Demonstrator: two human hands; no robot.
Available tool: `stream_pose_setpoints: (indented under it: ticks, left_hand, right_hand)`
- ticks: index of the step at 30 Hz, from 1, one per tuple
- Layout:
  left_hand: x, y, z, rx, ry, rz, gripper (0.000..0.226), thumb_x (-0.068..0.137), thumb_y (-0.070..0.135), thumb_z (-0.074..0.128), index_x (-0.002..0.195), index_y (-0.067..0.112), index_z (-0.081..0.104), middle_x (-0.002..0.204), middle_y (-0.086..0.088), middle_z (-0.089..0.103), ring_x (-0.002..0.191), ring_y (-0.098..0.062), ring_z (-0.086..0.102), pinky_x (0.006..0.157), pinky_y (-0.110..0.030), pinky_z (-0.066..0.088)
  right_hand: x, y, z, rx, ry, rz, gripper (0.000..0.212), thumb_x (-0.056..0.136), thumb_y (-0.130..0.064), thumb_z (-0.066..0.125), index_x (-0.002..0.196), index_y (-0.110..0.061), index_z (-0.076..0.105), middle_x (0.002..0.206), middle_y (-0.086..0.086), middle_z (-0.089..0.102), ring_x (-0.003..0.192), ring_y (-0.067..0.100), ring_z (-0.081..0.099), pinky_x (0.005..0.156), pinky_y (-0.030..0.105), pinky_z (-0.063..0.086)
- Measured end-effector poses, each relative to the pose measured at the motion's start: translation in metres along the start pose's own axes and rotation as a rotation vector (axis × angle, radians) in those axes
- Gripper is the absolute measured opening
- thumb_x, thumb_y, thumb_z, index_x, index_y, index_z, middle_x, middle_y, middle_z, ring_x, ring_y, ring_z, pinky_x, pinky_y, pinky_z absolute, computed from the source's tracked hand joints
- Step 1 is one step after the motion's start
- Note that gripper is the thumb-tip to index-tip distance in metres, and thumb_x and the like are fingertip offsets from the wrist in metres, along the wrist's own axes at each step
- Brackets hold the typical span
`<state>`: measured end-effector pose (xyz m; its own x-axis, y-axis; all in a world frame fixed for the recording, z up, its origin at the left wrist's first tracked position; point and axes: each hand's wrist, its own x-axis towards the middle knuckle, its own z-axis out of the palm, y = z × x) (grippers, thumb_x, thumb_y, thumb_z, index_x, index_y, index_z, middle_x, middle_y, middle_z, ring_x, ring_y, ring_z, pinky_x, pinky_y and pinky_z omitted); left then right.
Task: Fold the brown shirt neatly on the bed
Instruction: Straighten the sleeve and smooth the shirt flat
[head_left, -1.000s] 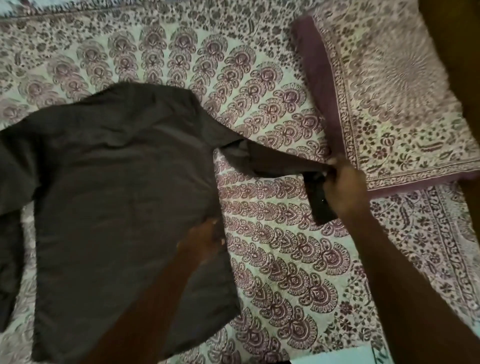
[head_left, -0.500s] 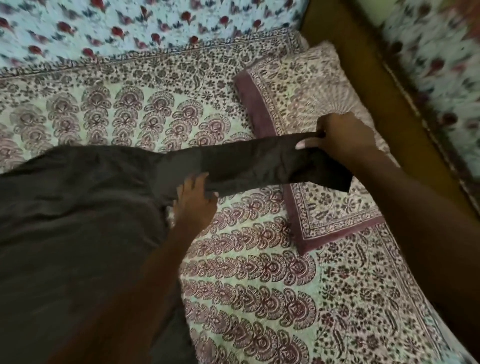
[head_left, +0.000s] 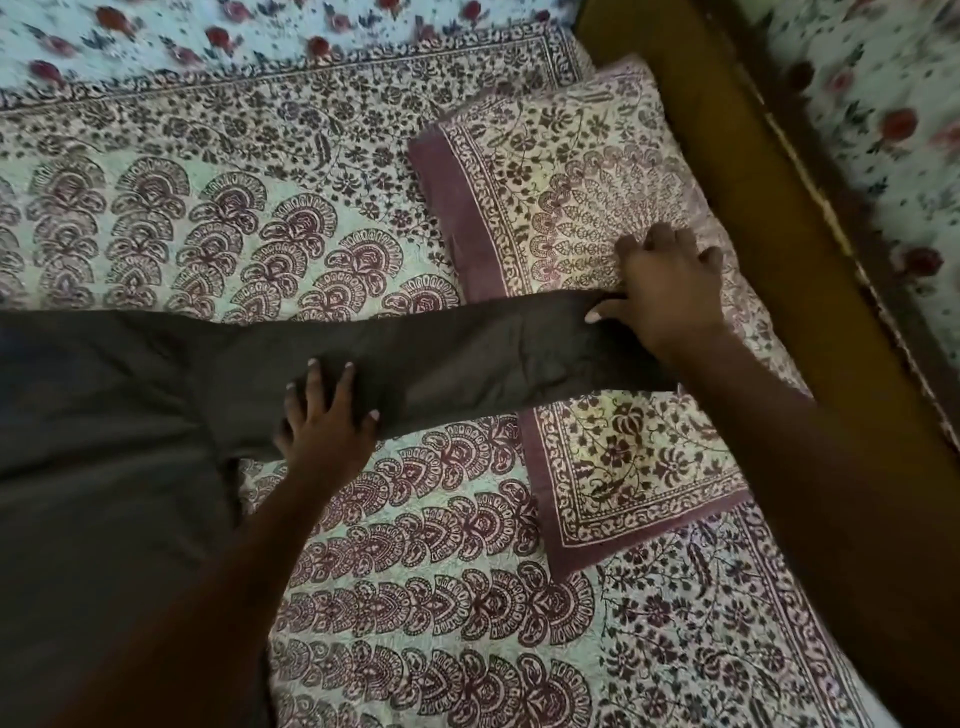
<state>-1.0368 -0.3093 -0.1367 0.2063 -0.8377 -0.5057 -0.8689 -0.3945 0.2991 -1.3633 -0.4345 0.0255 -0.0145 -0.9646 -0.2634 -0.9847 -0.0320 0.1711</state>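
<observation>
The brown shirt (head_left: 104, 467) lies flat on the bed's (head_left: 415, 597) left side, its sleeve (head_left: 467, 358) straight out to the pillow (head_left: 597, 182) near the right edge, where the wide, flat left grip (head_left: 324, 415) pins it and the spread right grip (head_left: 670, 296) presses its end, likely to smooth it for folding.

shirt (head_left: 104, 467) left on bed (head_left: 415, 597) | sleeve (head_left: 467, 353) reaches right onto pillow (head_left: 597, 182)

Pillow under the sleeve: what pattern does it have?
The rectangular cream pillow has a dark floral print and a plain mauve border; head view.
</observation>
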Motion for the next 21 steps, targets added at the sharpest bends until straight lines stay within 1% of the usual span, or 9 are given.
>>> stream_pose_setpoints:
  ticks: [2,3,5,7,10,13,15,18,21]
  left_hand:
    - [0.001,0.001,0.005,0.02,0.016,0.004,0.076,0.097,0.055,0.054,0.16,0.047,0.011,0.172,0.001,-0.011,0.156,-0.04,-0.001,0.115,-0.071,0.018]
    - [0.002,0.001,0.006,0.028,0.022,0.009,0.076,0.096,0.057,0.055,0.158,0.052,0.011,0.172,0.001,-0.012,0.155,-0.041,-0.001,0.114,-0.071,0.018]
    - [0.003,0.002,0.008,0.031,0.024,0.014,0.075,0.095,0.06,0.054,0.154,0.059,0.009,0.171,0.002,-0.015,0.154,-0.042,-0.002,0.113,-0.072,0.018]
    - [0.004,0.002,0.008,0.029,0.016,0.013,0.074,0.095,0.062,0.053,0.152,0.063,0.007,0.17,0.005,-0.017,0.154,-0.042,-0.003,0.113,-0.071,0.017]
    - [0.003,-0.002,0.006,0.026,-0.015,0.011,0.071,0.096,0.066,0.048,0.151,0.066,0.003,0.169,0.008,-0.021,0.155,-0.039,-0.004,0.114,-0.069,0.015]
    - [0.006,-0.006,-0.002,0.012,-0.075,0.024,0.072,0.094,0.067,0.05,0.149,0.069,0.003,0.168,0.011,-0.021,0.154,-0.038,-0.002,0.114,-0.068,0.016]
    - [0.008,-0.007,-0.01,0.002,-0.089,0.03,0.077,0.092,0.063,0.058,0.151,0.066,0.008,0.169,0.01,-0.016,0.152,-0.039,0.004,0.114,-0.066,0.018]
    - [0.011,-0.017,-0.022,0.025,-0.063,0.05,0.082,0.091,0.052,0.064,0.156,0.055,0.014,0.17,0.008,-0.003,0.146,-0.04,0.015,0.112,-0.063,0.026]
    - [0.019,-0.038,-0.027,-0.047,-0.018,0.142,0.079,0.091,0.043,0.066,0.158,0.044,0.023,0.169,0.008,0.015,0.143,-0.038,0.026,0.112,-0.062,0.032]
  right_hand:
    - [-0.018,-0.024,0.009,0.0,0.19,-0.092,0.067,0.082,-0.046,0.081,0.131,-0.008,0.058,0.139,0.026,0.052,0.134,0.047,0.045,0.108,0.066,0.037]
    - [-0.027,-0.04,0.018,0.013,0.242,-0.212,0.063,0.084,-0.048,0.078,0.131,-0.009,0.06,0.14,0.026,0.052,0.134,0.047,0.046,0.107,0.064,0.04]
    - [-0.043,-0.071,0.046,0.007,0.258,-0.516,0.059,0.088,-0.054,0.071,0.131,-0.013,0.063,0.142,0.023,0.055,0.135,0.042,0.049,0.102,0.059,0.047]
    - [-0.046,-0.082,0.073,-0.057,0.14,-0.655,0.064,0.093,-0.059,0.06,0.146,-0.024,0.054,0.157,0.019,0.043,0.145,0.038,0.041,0.106,0.058,0.043]
    - [-0.039,-0.055,0.089,-0.057,0.046,-0.486,0.066,0.099,-0.069,0.038,0.159,-0.039,0.034,0.172,0.013,0.018,0.158,0.034,0.017,0.121,0.062,0.018]
    - [-0.041,-0.031,0.086,-0.033,0.132,-0.244,0.07,0.098,-0.076,0.03,0.161,-0.046,0.022,0.173,0.011,0.011,0.159,0.039,0.01,0.12,0.068,0.01]
    - [-0.048,-0.035,0.081,-0.002,0.134,-0.165,0.075,0.097,-0.077,0.03,0.162,-0.042,0.016,0.173,0.015,0.007,0.158,0.044,0.004,0.119,0.07,0.008]
    - [-0.056,-0.049,0.085,-0.107,0.112,-0.357,0.074,0.097,-0.074,0.029,0.161,-0.038,0.026,0.172,0.015,0.016,0.158,0.039,0.017,0.118,0.071,0.017]
    - [-0.053,-0.07,0.078,-0.093,0.071,-0.231,0.078,0.096,-0.073,0.032,0.159,-0.028,0.035,0.169,0.022,0.02,0.156,0.042,0.021,0.116,0.072,0.018]
